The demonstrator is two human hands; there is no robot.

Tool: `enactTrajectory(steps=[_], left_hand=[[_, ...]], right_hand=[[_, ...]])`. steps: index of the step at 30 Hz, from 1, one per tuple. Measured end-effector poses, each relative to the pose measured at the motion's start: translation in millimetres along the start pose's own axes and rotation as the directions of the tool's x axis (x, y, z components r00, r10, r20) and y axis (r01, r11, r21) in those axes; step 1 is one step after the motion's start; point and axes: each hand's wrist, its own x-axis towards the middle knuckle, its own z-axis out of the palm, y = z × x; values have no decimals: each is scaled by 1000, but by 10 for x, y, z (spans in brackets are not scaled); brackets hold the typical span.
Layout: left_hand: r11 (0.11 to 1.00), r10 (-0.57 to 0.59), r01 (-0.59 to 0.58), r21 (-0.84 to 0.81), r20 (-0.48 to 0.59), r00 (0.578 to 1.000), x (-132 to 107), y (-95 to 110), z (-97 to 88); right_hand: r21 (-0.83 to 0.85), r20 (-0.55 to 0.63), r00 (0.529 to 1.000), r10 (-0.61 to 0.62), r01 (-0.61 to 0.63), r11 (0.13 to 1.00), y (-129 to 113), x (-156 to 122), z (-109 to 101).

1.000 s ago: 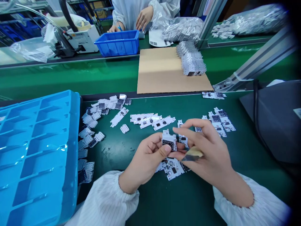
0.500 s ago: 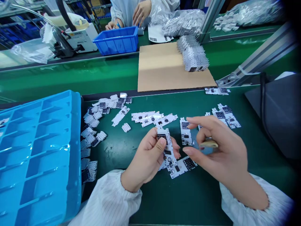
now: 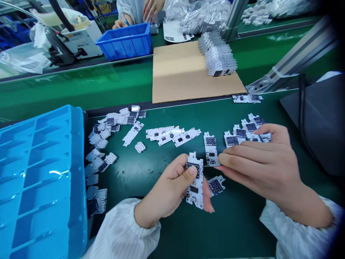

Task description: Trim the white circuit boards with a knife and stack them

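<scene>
My left hand [image 3: 172, 183] grips a narrow white circuit board [image 3: 195, 187] upright, thumb pressed on its dark dotted square. Behind those fingers, another board [image 3: 216, 186] lies on the green bench, partly covered. My right hand [image 3: 264, 165] is back-up and curled beside a row of similar boards [image 3: 231, 140], its forefinger at the row's right end. A thin edge sticks out from under its lower fingers; what they hold is hidden. Between the hands lies a single board [image 3: 211, 149].
Several boards [image 3: 169, 135] overlap mid-bench. Small dotted pieces [image 3: 102, 135] are heaped beside a blue compartment tray [image 3: 51, 172]. Beyond the ledge are cardboard [image 3: 178, 77], stacked boards [image 3: 218, 54], a blue bin [image 3: 126, 41] and a co-worker's hands [image 3: 152, 9]. A dark panel [image 3: 318, 122] stands right.
My right hand has turned over and moved right to the board row; the tan object in its palm is now hidden. The board in my left hand is now tipped more upright and lower.
</scene>
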Motion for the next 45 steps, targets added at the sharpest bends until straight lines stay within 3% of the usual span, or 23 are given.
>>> enactTrajectory(steps=[7, 16, 24, 29, 36, 41, 45], left_hand=[[1000, 0, 0, 9, 25, 1000, 2, 17, 9], [998, -26, 27, 62, -18, 999, 12, 4, -23], [919, -63, 83, 386, -66, 996, -34, 61, 3], [872, -108, 127, 473, -68, 992, -46, 67, 29], [888, -82, 124, 443, -113, 990, -20, 51, 25], [948, -33, 79, 309, -152, 988, 8, 39, 44], [980, -39, 69, 187, -161, 986, 28, 25, 71]], right_hand=[[-24, 33, 999, 0, 1, 1000, -11, -18, 14], [-29, 78, 996, 45, -43, 999, -4, -52, 19], [48, 176, 984, 22, -31, 998, -5, -61, -19], [227, 283, 959, 22, -89, 970, 10, -83, -42], [260, 332, 935, 126, -219, 940, -21, -63, -15], [45, 174, 977, 122, -131, 990, -38, -16, -22], [7, 140, 984, 114, -116, 993, 3, -43, -60]])
